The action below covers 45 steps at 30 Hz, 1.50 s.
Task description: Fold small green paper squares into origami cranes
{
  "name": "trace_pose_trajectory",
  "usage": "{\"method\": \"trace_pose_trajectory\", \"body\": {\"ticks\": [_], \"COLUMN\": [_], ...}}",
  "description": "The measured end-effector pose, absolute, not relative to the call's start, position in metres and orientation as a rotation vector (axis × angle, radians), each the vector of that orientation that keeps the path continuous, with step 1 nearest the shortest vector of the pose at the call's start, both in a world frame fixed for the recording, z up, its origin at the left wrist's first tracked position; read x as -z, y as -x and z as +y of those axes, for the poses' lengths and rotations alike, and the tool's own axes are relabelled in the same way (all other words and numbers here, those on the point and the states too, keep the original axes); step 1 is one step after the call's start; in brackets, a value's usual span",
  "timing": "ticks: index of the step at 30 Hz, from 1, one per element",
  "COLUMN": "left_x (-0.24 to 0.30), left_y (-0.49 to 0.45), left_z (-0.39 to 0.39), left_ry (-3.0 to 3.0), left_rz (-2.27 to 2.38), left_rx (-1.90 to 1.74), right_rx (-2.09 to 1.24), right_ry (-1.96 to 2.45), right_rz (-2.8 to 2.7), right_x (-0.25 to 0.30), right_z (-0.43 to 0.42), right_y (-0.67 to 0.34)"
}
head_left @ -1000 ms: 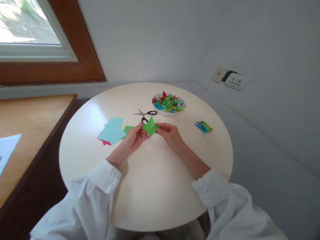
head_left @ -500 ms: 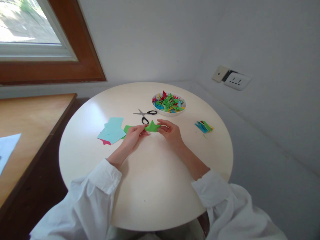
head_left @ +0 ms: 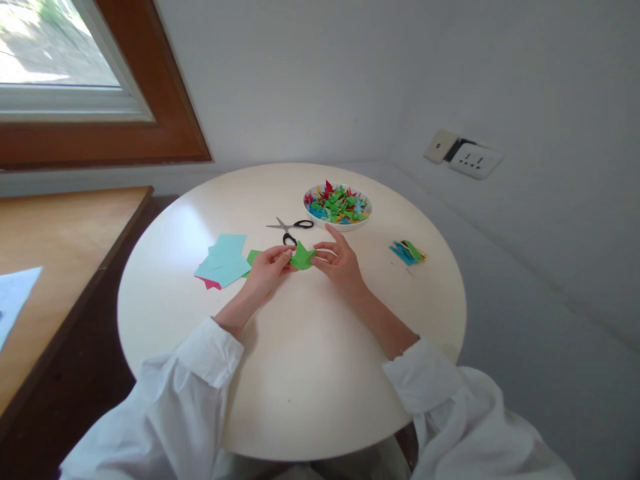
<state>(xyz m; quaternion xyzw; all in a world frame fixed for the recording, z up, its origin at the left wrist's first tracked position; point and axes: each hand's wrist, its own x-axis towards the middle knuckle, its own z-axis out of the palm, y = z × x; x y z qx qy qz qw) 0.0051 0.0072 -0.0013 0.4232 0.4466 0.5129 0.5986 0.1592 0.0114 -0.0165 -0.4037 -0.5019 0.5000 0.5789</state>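
Note:
A folded piece of green paper (head_left: 301, 257) lies between my two hands near the middle of a round cream table (head_left: 300, 373). My left hand (head_left: 269, 267) pinches its left edge with thumb and fingers closed. My right hand (head_left: 339, 261) holds the right edge between thumb and lower fingers, with the index finger stretched up. Black-handled scissors (head_left: 291, 229) lie just behind the paper.
A white bowl (head_left: 338, 207) full of small folded coloured papers stands at the back. Loose teal, pink and green sheets (head_left: 223, 261) lie to the left. A small stack of coloured strips (head_left: 409, 253) sits to the right. A wooden ledge (head_left: 55, 267) runs left of the table; a wall socket (head_left: 474, 161) is on the right wall.
The green paper has gone from an upright open shape to a flatter fold held low near the table. My right index finger has lifted off it.

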Motion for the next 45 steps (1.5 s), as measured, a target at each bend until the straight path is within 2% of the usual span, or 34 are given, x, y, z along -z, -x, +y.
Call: {"method": "trace_pose_trajectory", "body": {"ticks": [14, 33, 45], "left_x": [0.004, -0.002, 0.002], "left_y": [-0.003, -0.005, -0.007], "left_z": [0.006, 0.005, 0.003], "left_ry": [-0.89, -0.719, -0.856], "left_rz": [0.918, 0.852, 0.967], "left_rx": [-1.163, -1.116, -1.16], "right_rx": [-1.204, -1.135, -0.744], "right_ry": [1.036, 1.02, 1.022], "right_rz": [-1.087, -1.322, -1.57], "right_x": [0.016, 0.017, 0.014], "right_z": [0.01, 0.005, 0.0], "right_y": [-0.154, -0.153, -0.153]}}
